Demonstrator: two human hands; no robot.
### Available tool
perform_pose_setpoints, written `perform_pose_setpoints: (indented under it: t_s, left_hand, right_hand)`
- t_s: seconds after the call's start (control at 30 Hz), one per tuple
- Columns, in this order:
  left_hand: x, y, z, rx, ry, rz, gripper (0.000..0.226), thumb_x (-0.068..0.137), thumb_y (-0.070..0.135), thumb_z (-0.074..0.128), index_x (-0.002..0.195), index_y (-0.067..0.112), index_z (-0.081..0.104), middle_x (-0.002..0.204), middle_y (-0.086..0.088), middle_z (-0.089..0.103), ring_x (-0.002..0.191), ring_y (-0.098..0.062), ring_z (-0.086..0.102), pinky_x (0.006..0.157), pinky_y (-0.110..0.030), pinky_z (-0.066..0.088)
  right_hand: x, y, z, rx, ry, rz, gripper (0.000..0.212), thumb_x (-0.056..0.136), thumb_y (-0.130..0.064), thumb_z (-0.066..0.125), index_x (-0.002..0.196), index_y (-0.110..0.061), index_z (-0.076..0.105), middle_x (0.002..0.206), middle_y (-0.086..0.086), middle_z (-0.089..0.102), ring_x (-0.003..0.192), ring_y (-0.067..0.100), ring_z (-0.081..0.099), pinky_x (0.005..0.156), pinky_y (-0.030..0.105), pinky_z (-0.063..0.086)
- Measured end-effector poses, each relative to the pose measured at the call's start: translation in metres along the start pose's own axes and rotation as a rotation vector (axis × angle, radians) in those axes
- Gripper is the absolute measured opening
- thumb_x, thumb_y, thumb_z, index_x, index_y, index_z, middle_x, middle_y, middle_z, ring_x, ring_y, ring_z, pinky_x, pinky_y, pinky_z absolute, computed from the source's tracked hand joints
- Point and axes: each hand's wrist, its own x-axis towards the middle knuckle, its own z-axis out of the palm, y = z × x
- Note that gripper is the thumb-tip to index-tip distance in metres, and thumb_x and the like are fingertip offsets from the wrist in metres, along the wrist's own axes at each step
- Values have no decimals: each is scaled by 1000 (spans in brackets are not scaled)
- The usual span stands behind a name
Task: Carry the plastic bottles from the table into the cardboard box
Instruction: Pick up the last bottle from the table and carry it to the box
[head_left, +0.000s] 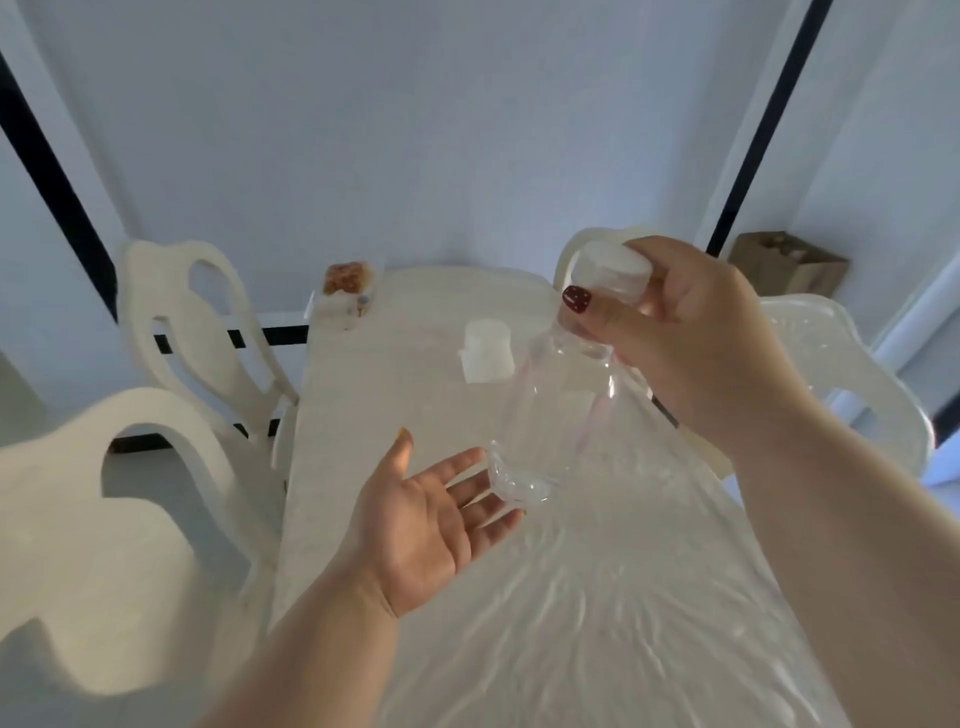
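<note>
A clear, empty plastic bottle (558, 410) with a white cap hangs tilted above the table (363, 395). My right hand (680, 332) grips it at the neck and cap. My left hand (431, 519) is open, palm up, just below and left of the bottle's base, fingertips close to it. A second bottle (487, 353) with a white cap stands further back on the table. A brown cardboard box (789, 265) sits on the floor at the far right, beyond the table.
Cream chairs (197, 332) stand along the left side, and another chair (852, 374) on the right. A small container of food (347, 291) sits at the table's far left corner. Clear plastic sheeting (597, 623) covers the near table.
</note>
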Motion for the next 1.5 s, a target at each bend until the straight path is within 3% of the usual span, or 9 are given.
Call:
perform_pose_setpoints:
  t_s: [0.2, 0.33, 0.47, 0.57, 0.7, 0.87, 1.07, 1.37, 1.5]
  left_hand:
    - [6, -52, 51, 150, -76, -89, 74, 96, 61, 32, 133, 0, 52, 136, -29, 58, 129, -44, 53, 106, -53, 42]
    - [12, -104, 88, 213, -119, -130, 71, 94, 59, 36, 131, 1, 53, 137, -29, 58, 126, -45, 53, 103, -52, 44]
    - [24, -182, 134, 244, -166, -177, 77, 92, 59, 39, 141, 0, 47, 141, -29, 53, 114, -42, 59, 105, -51, 44]
    - [32, -243, 166, 241, -207, -210, 82, 86, 59, 45, 142, -1, 47, 142, -28, 53, 128, -43, 53, 111, -51, 38]
    - [43, -328, 215, 211, -253, -266, 88, 81, 58, 50, 145, -1, 43, 149, -27, 46, 130, -42, 49, 111, -50, 38]
    - [64, -415, 282, 240, -299, -327, 82, 86, 60, 47, 139, -4, 49, 141, -27, 55, 123, -40, 56, 104, -48, 47]
    - [124, -478, 363, 270, -328, -380, 81, 91, 61, 45, 140, -3, 47, 142, -29, 54, 136, -42, 48, 114, -50, 36]
    - [292, -529, 480, 313, -287, -410, 74, 96, 57, 40, 135, -5, 50, 134, -28, 60, 132, -42, 53, 106, -49, 44]
    - [372, -534, 532, 326, -269, -387, 72, 96, 56, 41, 135, -4, 50, 133, -28, 61, 131, -41, 54, 107, -49, 44]
  right_hand:
    - [-40, 18, -68, -66, 63, 41, 25, 80, -45, 74, 90, -23, 68, 85, 11, 74, 76, 28, 69, 74, 45, 55]
    - [-67, 42, -124, -78, 112, 83, 38, 72, -56, 71, 95, -25, 68, 89, 7, 75, 84, 32, 71, 80, 55, 56]
    - [-105, 72, -203, -124, 142, 126, 28, 77, -48, 74, 96, -27, 70, 90, 1, 77, 82, 24, 73, 79, 50, 58]
    - [-131, 94, -261, -133, 158, 160, 20, 81, -39, 76, 96, -27, 70, 89, -3, 78, 81, 18, 74, 77, 48, 60]
    - [-161, 126, -341, -197, 156, 199, 23, 79, -41, 77, 96, -26, 70, 89, -3, 76, 84, 20, 72, 81, 47, 58]
    - [-179, 171, -440, -224, 170, 250, 36, 70, -52, 74, 93, -25, 69, 86, 1, 74, 84, 28, 70, 80, 53, 57]
    - [-166, 243, -541, -173, 228, 275, 51, 59, -60, 71, 96, -25, 70, 91, 2, 76, 90, 28, 72, 84, 54, 58]
    - [-71, 371, -649, -160, 229, 311, 34, 67, -46, 79, 94, -26, 71, 91, -1, 78, 92, 24, 74, 89, 52, 57]
    - [-6, 425, -688, -145, 244, 311, 50, 56, -57, 73, 96, -26, 71, 92, -1, 78, 92, 23, 74, 89, 53, 57]
